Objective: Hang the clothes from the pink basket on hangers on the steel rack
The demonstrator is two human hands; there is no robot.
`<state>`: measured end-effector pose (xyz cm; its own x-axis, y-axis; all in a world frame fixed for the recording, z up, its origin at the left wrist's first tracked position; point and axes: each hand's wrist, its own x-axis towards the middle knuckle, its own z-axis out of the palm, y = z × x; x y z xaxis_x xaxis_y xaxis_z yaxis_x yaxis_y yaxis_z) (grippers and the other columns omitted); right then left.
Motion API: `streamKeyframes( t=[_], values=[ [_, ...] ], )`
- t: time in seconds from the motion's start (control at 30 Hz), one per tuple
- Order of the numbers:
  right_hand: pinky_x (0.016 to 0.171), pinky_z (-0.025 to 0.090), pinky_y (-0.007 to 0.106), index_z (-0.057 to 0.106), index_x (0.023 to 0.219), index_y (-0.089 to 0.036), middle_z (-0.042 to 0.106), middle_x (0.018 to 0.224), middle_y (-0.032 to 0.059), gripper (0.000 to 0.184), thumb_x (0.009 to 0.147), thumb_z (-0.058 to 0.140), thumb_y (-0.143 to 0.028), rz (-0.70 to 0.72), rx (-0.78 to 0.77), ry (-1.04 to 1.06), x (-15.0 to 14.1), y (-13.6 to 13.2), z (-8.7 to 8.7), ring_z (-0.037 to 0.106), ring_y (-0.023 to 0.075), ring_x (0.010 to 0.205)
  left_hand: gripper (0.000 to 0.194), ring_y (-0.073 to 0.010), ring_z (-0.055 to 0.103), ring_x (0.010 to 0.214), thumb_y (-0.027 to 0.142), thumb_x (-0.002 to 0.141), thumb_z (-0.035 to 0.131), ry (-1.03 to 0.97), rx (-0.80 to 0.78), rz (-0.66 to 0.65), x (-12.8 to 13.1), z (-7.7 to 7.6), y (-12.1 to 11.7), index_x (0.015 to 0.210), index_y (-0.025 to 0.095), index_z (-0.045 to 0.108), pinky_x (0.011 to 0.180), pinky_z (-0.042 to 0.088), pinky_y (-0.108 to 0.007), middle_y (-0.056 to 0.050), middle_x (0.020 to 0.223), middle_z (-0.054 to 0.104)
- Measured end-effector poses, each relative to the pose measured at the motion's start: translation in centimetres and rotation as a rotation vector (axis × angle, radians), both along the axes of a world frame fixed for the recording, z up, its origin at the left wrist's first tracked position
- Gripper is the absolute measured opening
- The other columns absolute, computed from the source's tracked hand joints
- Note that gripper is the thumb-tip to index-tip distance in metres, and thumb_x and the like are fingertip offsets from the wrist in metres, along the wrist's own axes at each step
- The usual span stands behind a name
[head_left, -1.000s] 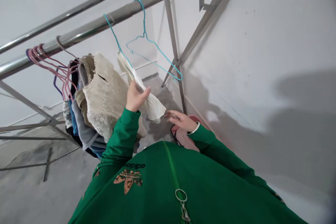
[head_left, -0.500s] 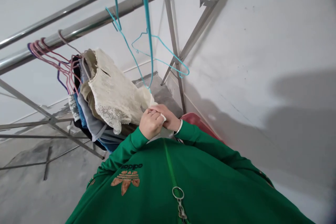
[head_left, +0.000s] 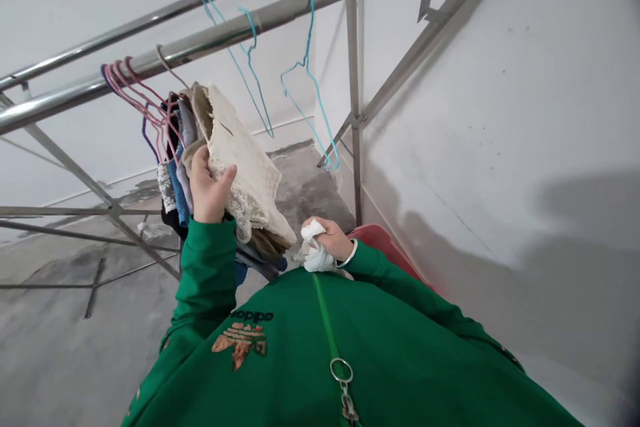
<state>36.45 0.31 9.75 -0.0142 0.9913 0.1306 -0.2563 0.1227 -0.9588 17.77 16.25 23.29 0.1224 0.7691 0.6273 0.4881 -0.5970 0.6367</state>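
The left hand (head_left: 210,185) gripped a cream lace top (head_left: 247,170) with its fingers, while the right hand (head_left: 327,240) closed on a white cloth (head_left: 315,257), just beside a red tub (head_left: 383,243), its contents hidden.

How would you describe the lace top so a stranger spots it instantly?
On the steel drying rack, follow the nearer rail to the pink wire hangers. Among the clothes below them, the large cream lace top stands out: paler than its neighbours and gripped by the left hand.
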Motion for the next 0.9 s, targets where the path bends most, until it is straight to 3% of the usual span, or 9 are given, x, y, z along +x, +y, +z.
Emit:
streamKeyframes(
  t=[0.13, 0.2, 0.33, 0.37, 0.5, 0.6, 0.73, 0.83, 0.9],
  values=[
    [0.047, 0.034, 0.021, 0.054, 0.073, -0.017, 0.046, 0.052, -0.0063, 0.009, 0.066, 0.05, -0.02, -0.016, -0.012, 0.0, 0.2, 0.2, 0.4, 0.039, 0.0064, 0.045, 0.025, -0.026, 0.057, 0.09, 0.031, 0.072, 0.065, 0.112, 0.203, 0.362, 0.8, -1.9, -2.4, 0.087, 0.019, 0.049, 0.092, 0.04, -0.048, -0.006, 0.083, 0.054],
    [0.049, 0.037, 0.021, 0.055, 0.079, -0.016, 0.05, 0.059, -0.0045, 0.014, 0.067, 0.05, -0.019, -0.056, 0.005, -0.06, 0.3, 0.3, 0.8, 0.042, 0.007, 0.048, 0.019, -0.0256, 0.055, 0.081, 0.033, 0.075, 0.064, 0.195, 0.343, 0.43, 0.2, -3.2, -3.7, 0.077, 0.02, 0.05, 0.089, 0.036, -0.049, -0.005, 0.072, 0.052],
    [0.065, 0.045, 0.025, 0.055, 0.11, -0.016, 0.058, 0.081, 0.001, 0.039, 0.071, 0.056, -0.019, -0.116, 0.155, -0.227, 0.0, 1.0, 1.9, 0.053, 0.0105, 0.066, 0.007, -0.0216, 0.051, 0.069, 0.027, 0.079, 0.061, 0.314, 0.612, 0.373, -1.4, -5.8, -4.8, 0.078, 0.021, 0.058, 0.078, 0.033, -0.045, -0.005, 0.066, 0.055],
    [0.068, 0.045, 0.026, 0.05, 0.12, -0.016, 0.058, 0.083, 0.0014, 0.048, 0.073, 0.057, -0.02, -0.099, 0.212, -0.244, -0.2, 1.3, 2.3, 0.055, 0.0114, 0.07, 0.004, -0.0211, 0.051, 0.068, 0.024, 0.079, 0.059, 0.337, 0.676, 0.349, -1.6, -6.1, -5.0, 0.081, 0.021, 0.06, 0.077, 0.033, -0.044, -0.005, 0.065, 0.056],
    [0.069, 0.047, 0.026, 0.017, 0.147, -0.02, 0.059, 0.105, 0.0063, 0.08, 0.078, 0.059, -0.023, 0.021, 0.392, -0.302, -1.3, 3.1, 4.2, 0.054, 0.0098, 0.07, 0.026, -0.0205, 0.055, 0.071, 0.014, 0.08, 0.055, 0.36, 0.845, 0.236, -0.8, -5.7, -6.2, 0.103, 0.022, 0.064, 0.074, 0.034, -0.04, -0.006, 0.07, 0.062],
    [0.074, 0.05, 0.028, 0.007, 0.15, -0.025, 0.047, 0.133, 0.0118, 0.087, 0.081, 0.059, -0.026, 0.069, 0.528, -0.423, -2.0, 4.8, 5.9, 0.057, 0.0125, 0.085, 0.036, -0.0215, 0.061, 0.081, 0.013, 0.08, 0.058, 0.378, 0.766, 0.121, 0.1, -4.5, -8.0, 0.115, 0.021, 0.059, 0.073, 0.039, -0.037, -0.008, 0.082, 0.066],
    [0.106, 0.039, 0.04, 0.033, 0.142, -0.024, 0.043, 0.14, 0.01, 0.059, 0.087, 0.052, -0.033, 0.141, 0.731, -0.549, -2.9, 6.9, 7.7, 0.04, 0.0218, 0.129, 0.043, -0.0213, 0.064, 0.094, 0.016, 0.084, 0.057, 0.349, 0.461, -0.083, -0.3, -3.0, -10.0, 0.126, 0.02, 0.05, 0.078, 0.05, -0.035, -0.01, 0.1, 0.068],
    [0.107, 0.038, 0.039, 0.046, 0.129, -0.021, 0.052, 0.13, 0.0102, 0.045, 0.087, 0.052, -0.036, 0.114, 0.713, -0.477, -3.9, 7.9, 7.9, 0.045, 0.0208, 0.125, 0.054, -0.0232, 0.063, 0.108, 0.017, 0.085, 0.057, 0.424, 0.327, -0.239, -1.4, -1.2, -11.0, 0.137, 0.022, 0.042, 0.087, 0.054, -0.037, -0.011, 0.116, 0.065],
    [0.103, 0.041, 0.037, 0.051, 0.119, -0.02, 0.057, 0.12, 0.0091, 0.038, 0.086, 0.053, -0.038, 0.042, 0.637, -0.381, -4.6, 8.2, 7.6, 0.052, 0.0199, 0.115, 0.056, -0.0252, 0.06, 0.115, 0.018, 0.085, 0.058, 0.535, 0.29, -0.367, -2.4, 0.8, -11.6, 0.138, 0.026, 0.043, 0.092, 0.055, -0.04, -0.011, 0.124, 0.063]
  ],
)
